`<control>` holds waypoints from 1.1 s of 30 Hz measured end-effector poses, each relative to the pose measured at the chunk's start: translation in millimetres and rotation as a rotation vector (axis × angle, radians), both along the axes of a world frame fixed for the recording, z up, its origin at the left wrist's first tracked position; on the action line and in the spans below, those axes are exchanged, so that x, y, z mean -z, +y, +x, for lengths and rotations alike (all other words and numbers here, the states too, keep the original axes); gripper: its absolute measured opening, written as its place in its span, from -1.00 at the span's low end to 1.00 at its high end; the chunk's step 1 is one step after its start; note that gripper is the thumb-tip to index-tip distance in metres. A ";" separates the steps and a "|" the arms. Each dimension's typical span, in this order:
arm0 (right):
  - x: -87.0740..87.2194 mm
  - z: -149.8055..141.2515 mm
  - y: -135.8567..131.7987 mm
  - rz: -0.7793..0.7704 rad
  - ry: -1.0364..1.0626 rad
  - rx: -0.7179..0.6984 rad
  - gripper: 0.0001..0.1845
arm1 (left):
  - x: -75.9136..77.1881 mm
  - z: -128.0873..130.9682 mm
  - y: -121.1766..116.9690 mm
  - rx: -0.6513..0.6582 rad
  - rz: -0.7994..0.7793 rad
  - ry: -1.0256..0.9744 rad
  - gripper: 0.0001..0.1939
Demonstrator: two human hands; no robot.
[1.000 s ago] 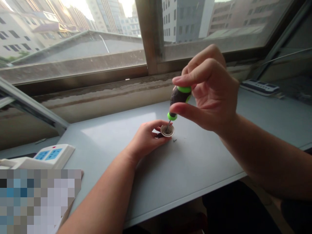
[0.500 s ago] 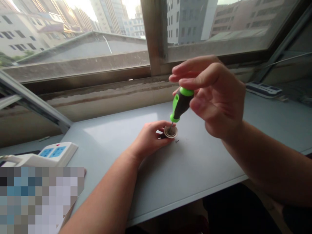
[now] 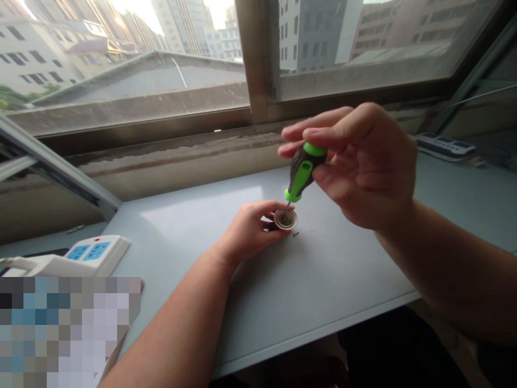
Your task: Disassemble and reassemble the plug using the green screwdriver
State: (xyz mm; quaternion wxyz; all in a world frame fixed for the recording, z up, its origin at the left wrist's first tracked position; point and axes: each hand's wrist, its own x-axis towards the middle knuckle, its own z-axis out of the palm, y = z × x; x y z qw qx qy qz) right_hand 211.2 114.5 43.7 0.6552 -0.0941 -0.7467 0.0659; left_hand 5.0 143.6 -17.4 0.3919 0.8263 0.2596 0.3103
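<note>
My right hand (image 3: 359, 161) pinches a short green and black screwdriver (image 3: 302, 170) by its handle, thumb and fingers closed round it. The tool stands nearly upright with its tip down in a small round disc-shaped part (image 3: 286, 219). My left hand (image 3: 248, 231) rests on the grey table (image 3: 323, 280) and grips that round part at its left side between thumb and fingers. A tiny dark screw (image 3: 295, 234) lies on the table just right of the part.
A white power strip with blue sockets (image 3: 86, 254) sits at the left of the table, beside a blurred patch. Another power strip (image 3: 444, 146) lies at the far right by the window sill. The window frame runs along the back.
My right hand has turned the screwdriver handle between its fingers, closing thumb and fingers on it again. The left hand and the round part have stayed in place.
</note>
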 end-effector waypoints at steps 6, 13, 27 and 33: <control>6.2 3.0 7.2 0.039 0.105 0.198 -0.64 | -0.8 -0.6 -1.0 0.001 0.010 0.018 -0.70; 1.6 4.8 -0.5 -0.028 -0.148 -0.141 -0.58 | 0.8 -0.1 0.1 -0.001 0.022 0.008 -0.71; 7.7 -2.0 -1.9 -0.085 0.022 -0.024 -0.65 | -0.7 0.0 -0.3 -0.004 0.010 0.030 -0.70; 10.8 -8.6 5.0 0.014 0.147 0.087 -0.61 | -1.7 -0.7 0.2 -0.012 0.008 0.042 -0.71</control>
